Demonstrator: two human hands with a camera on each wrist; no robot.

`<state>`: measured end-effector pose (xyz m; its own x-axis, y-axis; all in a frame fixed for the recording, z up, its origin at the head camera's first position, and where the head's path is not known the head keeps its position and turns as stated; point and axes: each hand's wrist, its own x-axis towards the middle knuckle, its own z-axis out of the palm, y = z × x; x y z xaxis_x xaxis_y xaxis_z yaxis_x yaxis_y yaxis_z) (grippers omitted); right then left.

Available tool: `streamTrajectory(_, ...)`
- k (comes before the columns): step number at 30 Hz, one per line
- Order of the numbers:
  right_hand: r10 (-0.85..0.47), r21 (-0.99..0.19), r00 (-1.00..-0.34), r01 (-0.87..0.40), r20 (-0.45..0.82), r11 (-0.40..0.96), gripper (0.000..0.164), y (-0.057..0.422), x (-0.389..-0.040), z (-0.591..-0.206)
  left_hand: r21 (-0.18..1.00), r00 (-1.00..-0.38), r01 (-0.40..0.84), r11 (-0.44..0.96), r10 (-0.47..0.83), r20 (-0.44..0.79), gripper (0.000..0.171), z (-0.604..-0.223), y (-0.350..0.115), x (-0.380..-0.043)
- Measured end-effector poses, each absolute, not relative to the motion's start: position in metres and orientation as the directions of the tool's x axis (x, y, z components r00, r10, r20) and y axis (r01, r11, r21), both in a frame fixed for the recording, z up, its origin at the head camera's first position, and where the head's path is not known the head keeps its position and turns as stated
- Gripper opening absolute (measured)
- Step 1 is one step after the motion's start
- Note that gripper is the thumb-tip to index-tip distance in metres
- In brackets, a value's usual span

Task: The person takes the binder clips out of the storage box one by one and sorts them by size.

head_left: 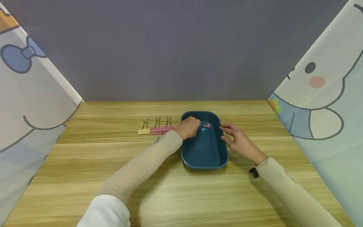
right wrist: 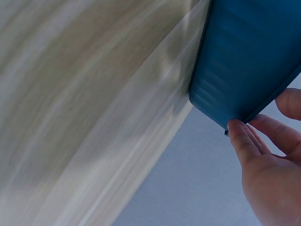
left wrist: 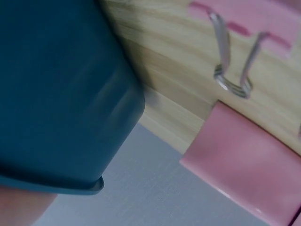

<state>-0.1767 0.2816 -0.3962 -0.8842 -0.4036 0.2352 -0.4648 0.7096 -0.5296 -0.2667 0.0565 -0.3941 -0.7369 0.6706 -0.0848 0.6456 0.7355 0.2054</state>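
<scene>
My left hand (head_left: 189, 127) reaches over the left rim of a dark blue plastic tray (head_left: 204, 151), knuckles up. Its fingertips are hidden, so I cannot tell whether they pinch anything. Inside, just beyond that hand, lie a small pink binder clip (head_left: 208, 125) and a small light blue binder clip (head_left: 203, 129). My right hand (head_left: 236, 140) touches the tray's right rim with fairly straight fingers and the thumb. From the right wrist, those fingertips (right wrist: 237, 126) show right at the rim's corner. The tray's outer side (left wrist: 61, 94) fills the left of the left wrist view.
Left of the tray, a yellow binder clip (head_left: 144, 131) and pink binder clips (head_left: 156, 131) stand in a row, handles up. A small blue clip (head_left: 157, 141) lies nearer, partly behind my left sleeve. A grey panel (head_left: 175, 50) rises behind the wooden table (head_left: 107, 157).
</scene>
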Motion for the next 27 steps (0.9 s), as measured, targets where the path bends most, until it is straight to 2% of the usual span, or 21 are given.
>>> streamTrajectory(3,-0.405,-0.528,-0.883,-0.467,0.238,0.709,0.041,0.2814,-0.1763,-0.3962,0.207,-0.740,0.639,0.741,0.665,-0.099,0.014,-0.3937,0.0581,-0.2661)
streamTrajectory(10,-0.402,-0.522,-0.885,-0.464,0.236,0.715,0.041,0.2809,-0.1758,-0.3962,0.192,-0.747,0.633,0.750,0.657,-0.104,0.010,-0.3939,0.0602,-0.2662)
streamTrajectory(27,-0.402,-0.529,-0.886,-0.460,0.229,0.713,0.041,0.2817,-0.1756,-0.3952,0.204,-0.726,0.664,0.719,0.685,-0.054,0.020,-0.3993,0.0626,-0.2704)
